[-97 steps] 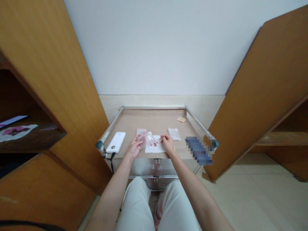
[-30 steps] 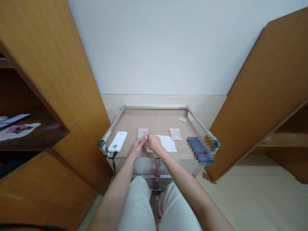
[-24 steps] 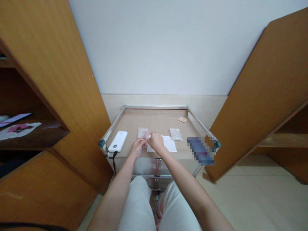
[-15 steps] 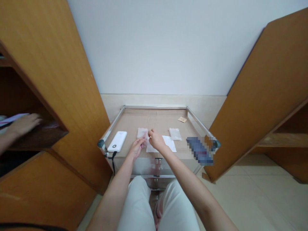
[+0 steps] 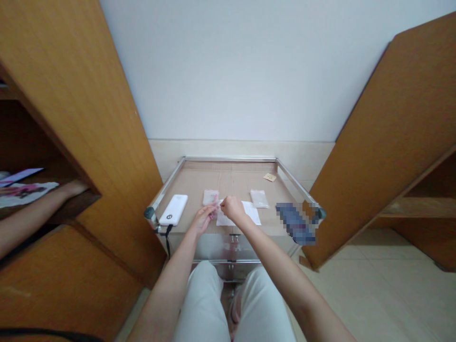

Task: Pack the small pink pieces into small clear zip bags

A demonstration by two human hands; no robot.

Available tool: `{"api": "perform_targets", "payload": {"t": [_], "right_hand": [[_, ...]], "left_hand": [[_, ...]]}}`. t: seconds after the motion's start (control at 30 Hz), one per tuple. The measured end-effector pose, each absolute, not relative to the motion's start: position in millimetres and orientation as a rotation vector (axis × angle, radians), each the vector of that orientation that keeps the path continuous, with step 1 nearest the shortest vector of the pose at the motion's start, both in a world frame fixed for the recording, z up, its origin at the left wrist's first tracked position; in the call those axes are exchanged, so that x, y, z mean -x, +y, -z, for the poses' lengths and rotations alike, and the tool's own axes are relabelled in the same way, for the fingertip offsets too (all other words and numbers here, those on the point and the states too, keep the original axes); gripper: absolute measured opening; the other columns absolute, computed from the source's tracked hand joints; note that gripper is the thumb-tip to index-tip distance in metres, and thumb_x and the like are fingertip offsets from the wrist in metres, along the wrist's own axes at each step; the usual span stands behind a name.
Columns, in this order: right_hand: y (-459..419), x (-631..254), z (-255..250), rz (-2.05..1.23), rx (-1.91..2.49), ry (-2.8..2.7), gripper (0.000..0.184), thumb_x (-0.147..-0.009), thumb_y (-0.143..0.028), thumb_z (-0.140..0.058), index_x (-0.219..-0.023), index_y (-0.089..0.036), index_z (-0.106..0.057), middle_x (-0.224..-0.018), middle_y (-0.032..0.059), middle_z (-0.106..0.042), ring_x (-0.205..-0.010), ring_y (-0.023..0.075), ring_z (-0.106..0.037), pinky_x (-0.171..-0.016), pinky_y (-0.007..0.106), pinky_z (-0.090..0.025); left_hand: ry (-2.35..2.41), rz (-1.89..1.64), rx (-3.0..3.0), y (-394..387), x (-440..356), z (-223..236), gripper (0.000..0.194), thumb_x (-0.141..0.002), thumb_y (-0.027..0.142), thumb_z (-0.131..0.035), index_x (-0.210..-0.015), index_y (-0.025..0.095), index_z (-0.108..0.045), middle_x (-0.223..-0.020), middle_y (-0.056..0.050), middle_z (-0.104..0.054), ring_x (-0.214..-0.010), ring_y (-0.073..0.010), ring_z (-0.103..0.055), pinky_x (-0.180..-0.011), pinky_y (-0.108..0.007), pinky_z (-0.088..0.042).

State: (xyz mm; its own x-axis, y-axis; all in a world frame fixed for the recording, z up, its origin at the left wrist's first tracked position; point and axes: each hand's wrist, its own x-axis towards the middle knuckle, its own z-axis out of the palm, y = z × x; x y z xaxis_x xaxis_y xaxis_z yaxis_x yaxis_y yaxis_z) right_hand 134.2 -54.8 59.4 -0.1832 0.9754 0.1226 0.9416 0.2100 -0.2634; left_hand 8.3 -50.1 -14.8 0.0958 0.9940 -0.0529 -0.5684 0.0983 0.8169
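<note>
Pink-flecked, crinkled clear plastic point(image 5: 216, 203) is showing at the fingertips of your left hand point(image 5: 204, 218), low in the centre of the frame. That hand is pinching it with the thumb and fingers close together. Your right hand point(image 5: 233, 208) is hovering just beside it, its fingers curling into a narrow grip; whether they are holding anything, you cannot tell from this view.

Both hands appear to be working at the plastic by fine fingertip handling. The closeness of the fingers is calling for a steady left pinch and light, small motions on the right, since such thin film could be slipping or creasing easily.

A white paper sheet point(image 5: 253, 214) is lying partly behind your right hand and wrist. A small clear plastic packet point(image 5: 210, 195) is resting just beyond your left fingertips, and a second clear packet point(image 5: 259, 198) is lying right of centre. Further back, a small tan card point(image 5: 270, 177) is sitting near the right side of the metal-rimmed tabletop point(image 5: 230, 158).

At the table's left, a white rounded slab-like device point(image 5: 174, 209) is lying beside a black strap point(image 5: 167, 242); at its right, a blurred dark blue object point(image 5: 294, 222) is resting. At the frame's left edge, another person's forearm point(image 5: 39, 211) is reaching across the wooden shelf.
</note>
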Motion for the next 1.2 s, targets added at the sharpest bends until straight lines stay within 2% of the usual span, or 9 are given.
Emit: {"api": "perform_targets", "payload": {"t": [0.13, 0.27, 0.4, 0.57, 0.73, 0.9, 1.03, 1.2], "right_hand": [[-53, -139, -65, -0.264, 1.711, -2.176, 0.019, -0.07, -0.022, -0.05, -0.065, -0.014, -0.066, -0.061, 0.0093, -0.065, -0.058, 0.0148, -0.059, -0.049, 0.019, -0.035], [-48, -148, -67, -0.499, 1.598, -2.046, 0.029, -0.07, -0.035, -0.052, -0.057, -0.013, -0.065, -0.043, 0.0042, -0.058, -0.04, 0.0086, -0.049, -0.04, 0.017, -0.028], [-42, -155, -70, -0.623, 1.549, -1.935, 0.035, -0.064, -0.043, -0.057, -0.056, -0.01, -0.065, -0.037, 0.002, -0.053, -0.035, 0.0067, -0.042, -0.037, 0.017, -0.023], [-42, -156, -76, -0.888, 1.53, -1.76, 0.032, -0.063, -0.041, -0.059, -0.061, -0.01, -0.065, -0.033, -0.0016, -0.046, -0.033, 0.0067, -0.041, -0.034, 0.017, -0.022], [-43, -150, -72, -1.262, 1.353, -1.65, 0.028, -0.065, -0.038, -0.058, -0.057, -0.011, -0.057, -0.03, -0.0036, -0.043, -0.028, 0.0067, -0.04, -0.029, 0.016, -0.024], [-38, -150, -62, -1.482, 1.372, -1.595, 0.017, -0.068, -0.023, -0.053, -0.055, -0.013, -0.051, -0.029, -0.0035, -0.044, -0.026, 0.0067, -0.039, -0.028, 0.016, -0.027], [-34, -154, -56, -1.576, 1.367, -1.54, 0.006, -0.065, -0.009, -0.049, -0.067, -0.012, -0.055, -0.032, -0.0044, -0.047, -0.028, 0.0061, -0.04, -0.03, 0.015, -0.03], [-31, -156, -50, -1.689, 1.294, -1.531, 0.032, -0.063, -0.006, -0.047, -0.093, -0.012, -0.055, -0.036, -0.0063, -0.046, -0.029, 0.0044, -0.037, -0.031, 0.015, -0.025]], "left_hand": [[0.659, -1.368, -0.636, -51, -7, 13, 0.008, -0.056, 0.016, -0.064, -0.061, 0.011, -0.059, -0.063, -0.002, -0.062, -0.059, -0.0092, -0.055, -0.056, -0.02, -0.039], [0.629, -1.361, -0.601, -47, -4, 16, 0.008, -0.063, 0.012, -0.059, -0.07, 0.013, -0.055, -0.07, -0.002, -0.062, -0.064, -0.01, -0.057, -0.061, -0.022, -0.043], [0.623, -1.364, -0.591, -43, -1, 22, 0.013, -0.066, 0.007, -0.054, -0.076, 0.015, -0.052, -0.072, -0.001, -0.061, -0.069, -0.0106, -0.058, -0.066, -0.024, -0.044], [0.666, -1.37, -0.624, -46, -3, 21, 0.023, -0.063, 0.005, -0.056, -0.083, 0.016, -0.052, -0.073, -0.002, -0.062, -0.07, -0.0126, -0.059, -0.07, -0.028, -0.044], [0.719, -1.144, -0.869, -53, -9, 8, 0.03, -0.057, 0.007, -0.064, -0.086, 0.014, -0.057, -0.083, -0.005, -0.063, -0.073, -0.014, -0.058, -0.068, -0.026, -0.043], [0.612, -1.068, -0.93, -54, -5, 7, 0.033, -0.055, 0.015, -0.068, -0.087, 0.015, -0.06, -0.078, -0.006, -0.064, -0.069, -0.0141, -0.058, -0.067, -0.027, -0.042], [0.59, -1.117, -0.832, -52, 1, 14, 0.031, -0.053, 0.021, -0.07, -0.082, 0.014, -0.061, -0.068, -0.003, -0.062, -0.061, -0.0106, -0.056, -0.067, -0.026, -0.042], [0.532, -1.118, -0.8, -54, 2, 14, 0.045, -0.055, 0.019, -0.069, -0.098, 0.018, -0.056, -0.072, -0.001, -0.061, -0.068, -0.0111, -0.056, -0.074, -0.028, -0.041]]}}
